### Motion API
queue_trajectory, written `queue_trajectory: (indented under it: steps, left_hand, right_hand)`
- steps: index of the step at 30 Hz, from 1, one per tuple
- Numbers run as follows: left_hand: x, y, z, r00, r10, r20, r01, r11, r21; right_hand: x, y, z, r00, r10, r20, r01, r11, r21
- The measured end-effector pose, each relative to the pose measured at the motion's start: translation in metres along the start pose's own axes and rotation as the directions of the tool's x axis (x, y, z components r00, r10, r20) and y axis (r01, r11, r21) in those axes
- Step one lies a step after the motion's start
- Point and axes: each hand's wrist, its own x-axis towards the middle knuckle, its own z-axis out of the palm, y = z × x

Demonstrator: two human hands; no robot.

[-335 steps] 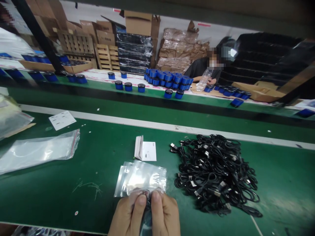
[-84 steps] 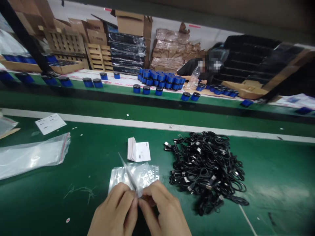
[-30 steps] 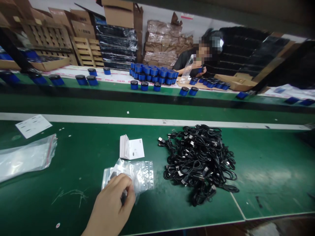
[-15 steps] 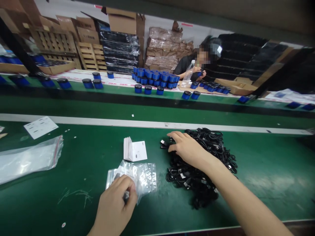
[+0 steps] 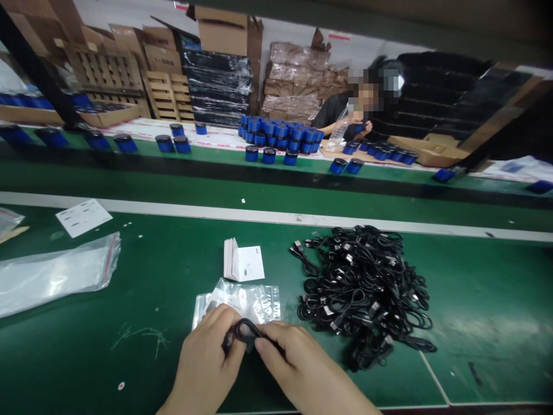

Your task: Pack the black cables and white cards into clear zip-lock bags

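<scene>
My right hand (image 5: 298, 357) is closed round a looped black USB cable (image 5: 247, 323), which it holds in front of my body. Pressed close on the other side, my left hand (image 5: 211, 351) has its fingers curled in a pinch at the edge of a clear zip-lock bag (image 5: 270, 297). What lies between the left fingertips is partly hidden by the cable and knuckles. More clear bags lie overlapped under the hands. Just beyond them stands a folded stack of white leaflets (image 5: 250, 263). To the right spreads a big heap of black cables (image 5: 363, 288).
A long clear plastic bag (image 5: 56, 274) and a printed white sheet (image 5: 84, 218) lie at left. A white strip (image 5: 276, 218) crosses the green table. Behind it, blue jars (image 5: 276, 135) line a raised ledge, where a person (image 5: 337, 112) sits handling something.
My right hand has come back left from the heap with a cable and now meets my left hand over the bags. A loose cable shows at the heap's left edge.
</scene>
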Motion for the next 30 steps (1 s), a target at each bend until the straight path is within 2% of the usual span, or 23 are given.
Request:
queue_trajectory:
  steps: [4, 8, 11, 13, 15, 17, 19, 21, 23, 26, 28, 30]
  left_hand:
    - [-0.003, 0.0, 0.001, 0.999, -0.025, -0.028, 0.022, 0.996, -0.087]
    - [-0.011, 0.004, 0.002, 0.99, -0.057, -0.128, 0.048, 0.996, -0.07]
    - [-0.015, 0.005, -0.001, 0.982, 0.059, -0.179, -0.056, 0.998, 0.02]
    - [-0.016, 0.005, -0.005, 0.973, 0.164, -0.161, -0.153, 0.985, 0.078]
    - [-0.017, 0.005, -0.009, 0.965, 0.221, -0.138, -0.207, 0.972, 0.109]
    - [-0.017, 0.006, -0.01, 0.962, 0.239, -0.132, -0.224, 0.967, 0.119]
    - [-0.017, 0.008, -0.009, 0.957, 0.259, -0.128, -0.244, 0.962, 0.119]
    - [-0.019, 0.012, -0.006, 0.955, 0.267, -0.131, -0.254, 0.961, 0.105]
    - [-0.022, 0.016, -0.003, 0.956, 0.249, -0.158, -0.238, 0.968, 0.085]
    - [-0.026, 0.024, 0.002, 0.952, 0.218, -0.216, -0.208, 0.976, 0.066]
    - [-0.027, 0.027, 0.003, 0.942, 0.233, -0.24, -0.223, 0.972, 0.068]
    - [-0.026, 0.028, 0.003, 0.932, 0.254, -0.259, -0.244, 0.967, 0.07]
  right_hand:
    - [0.005, 0.007, 0.008, 0.999, 0.031, -0.024, -0.031, 0.999, 0.007]
    - [0.004, 0.003, 0.011, 0.996, 0.034, -0.083, -0.039, 0.997, -0.063]
    - [-0.001, -0.002, 0.013, 0.997, 0.017, -0.079, -0.02, 0.999, -0.034]
    - [-0.007, -0.002, 0.012, 0.999, -0.018, -0.043, 0.019, 0.999, 0.028]
    - [-0.012, 0.0, 0.007, 0.998, -0.058, 0.004, 0.057, 0.994, 0.092]
    - [-0.016, 0.002, 0.0, 0.995, -0.069, 0.066, 0.057, 0.982, 0.179]
    - [-0.018, 0.004, -0.005, 0.992, -0.035, 0.123, 0.001, 0.964, 0.268]
    - [-0.019, 0.004, -0.008, 0.993, 0.029, 0.117, -0.063, 0.95, 0.306]
    - [-0.017, 0.005, -0.006, 0.994, 0.046, 0.101, -0.075, 0.95, 0.303]
    - [-0.013, 0.006, 0.003, 0.998, 0.048, 0.029, -0.054, 0.959, 0.278]
    - [-0.009, 0.008, 0.011, 0.986, 0.089, -0.141, -0.056, 0.975, 0.217]
    - [-0.006, 0.01, 0.02, 0.945, 0.073, -0.319, -0.03, 0.99, 0.139]
